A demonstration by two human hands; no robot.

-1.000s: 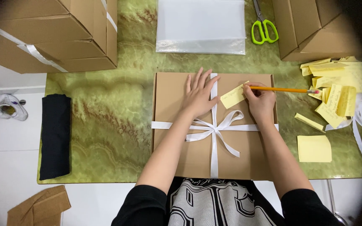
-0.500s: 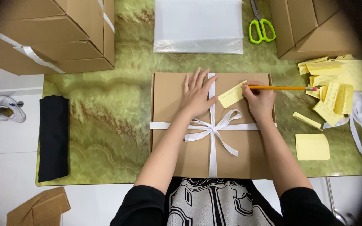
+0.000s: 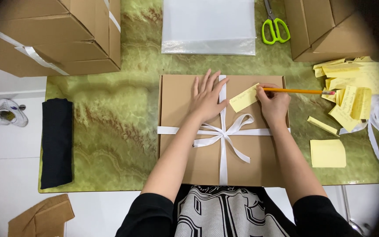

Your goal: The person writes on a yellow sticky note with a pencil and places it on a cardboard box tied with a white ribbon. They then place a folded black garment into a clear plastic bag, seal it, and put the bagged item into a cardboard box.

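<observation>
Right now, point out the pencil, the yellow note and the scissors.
pencil (image 3: 294, 91), head view, middle of its orange shaft.
yellow note (image 3: 243, 98), head view, its centre.
scissors (image 3: 276, 30), head view, green handles.

A flat box (image 3: 198, 149) lies at the middle of the desk (image 3: 110, 127), near its front edge, with a ribbon (image 3: 223, 131) tied across it. On the box rest both hands: the left hand (image 3: 207, 97) flat on the lid, the right hand (image 3: 273, 105) beside it, holding a pencil (image 3: 297, 91) over a paper slip (image 3: 243, 98). Right of the box lie a notepad (image 3: 328, 153) and a heap of slips (image 3: 352, 87). Behind the box lie a plastic bag (image 3: 208, 26) and scissors (image 3: 275, 26). A folded cloth (image 3: 56, 142) lies at the desk's left edge.
</observation>
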